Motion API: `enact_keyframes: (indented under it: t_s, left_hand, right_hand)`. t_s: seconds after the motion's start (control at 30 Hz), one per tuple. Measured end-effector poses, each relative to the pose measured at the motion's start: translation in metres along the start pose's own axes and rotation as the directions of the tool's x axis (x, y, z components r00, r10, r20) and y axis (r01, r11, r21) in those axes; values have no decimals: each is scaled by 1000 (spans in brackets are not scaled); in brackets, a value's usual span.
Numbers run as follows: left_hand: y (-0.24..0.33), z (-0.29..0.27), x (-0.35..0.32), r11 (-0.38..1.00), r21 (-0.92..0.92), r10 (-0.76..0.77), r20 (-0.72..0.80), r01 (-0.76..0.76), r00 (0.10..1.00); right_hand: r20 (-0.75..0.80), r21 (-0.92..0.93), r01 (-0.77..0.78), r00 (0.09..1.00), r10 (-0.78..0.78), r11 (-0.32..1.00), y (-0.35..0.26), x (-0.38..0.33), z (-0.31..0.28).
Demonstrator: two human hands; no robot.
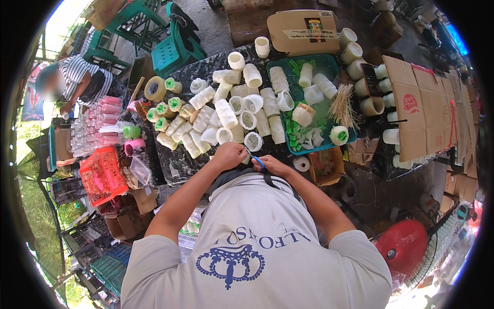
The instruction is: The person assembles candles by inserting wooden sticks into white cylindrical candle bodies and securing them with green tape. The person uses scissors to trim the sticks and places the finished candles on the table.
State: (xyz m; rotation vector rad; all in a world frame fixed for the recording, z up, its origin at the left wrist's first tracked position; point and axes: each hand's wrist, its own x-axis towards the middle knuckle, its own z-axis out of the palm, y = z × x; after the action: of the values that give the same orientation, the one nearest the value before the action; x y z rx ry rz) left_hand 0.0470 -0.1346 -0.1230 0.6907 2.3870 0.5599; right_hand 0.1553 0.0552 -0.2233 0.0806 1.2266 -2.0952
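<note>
My left hand (229,155) is closed at the near edge of the dark table (177,164), gripping a small white piece (246,159) that is mostly hidden by my fingers. My right hand (272,166) sits right beside it, holding blue-handled scissors (259,163) whose blades point toward the left hand. Just beyond both hands lie several white cylinders (225,113), some of them with green caps (163,109). My grey printed shirt fills the lower middle of the view.
A teal tray (328,64) holds green bits, white cylinders and a bundle of thin sticks (342,105). A tape roll (154,88), cardboard sheets (417,110), a red basket (103,175), a red fan (406,247) and green chairs (177,49) surround the table. Another person (77,80) bends at far left.
</note>
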Motion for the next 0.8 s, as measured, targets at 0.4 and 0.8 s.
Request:
enact_keyframes:
  t_s: [0.4,0.8]
  left_hand:
    - [-11,7,8,989,93,113,-3,-113,994]
    - [-15,8,13,989,84,123,-7,-122,992]
  right_hand:
    - [1,13,12,1000,-12,1000,0,2,-1]
    - [-37,-6,0,999,0,1000,0,6,-4]
